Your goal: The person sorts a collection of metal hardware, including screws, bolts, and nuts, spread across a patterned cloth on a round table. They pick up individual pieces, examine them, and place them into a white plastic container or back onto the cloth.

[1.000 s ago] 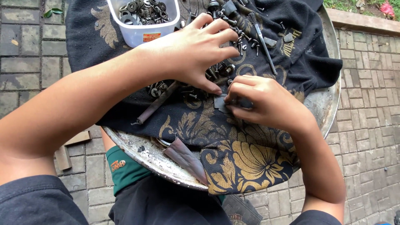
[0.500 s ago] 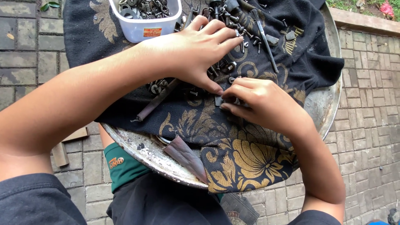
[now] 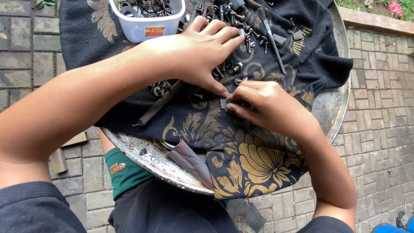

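Left hand (image 3: pixel 200 54), right hand (image 3: pixel 263 103) on bolts (image 3: pixel 233 69), white tub (image 3: pixel 146 23) of washers (image 3: pixel 148 6)

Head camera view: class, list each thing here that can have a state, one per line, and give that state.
Left hand: spread flat on the scattered bolts, fingertip touching the small dark piece.
Right hand: fingers curled, pinching the small dark flat piece.
White plastic tub: open, filled with metal parts.
Black cloth with gold flowers: spread over the tray, one corner hanging off.
Round metal tray: worn, mostly covered.
Dark bolts and screws: loose, lying scattered.
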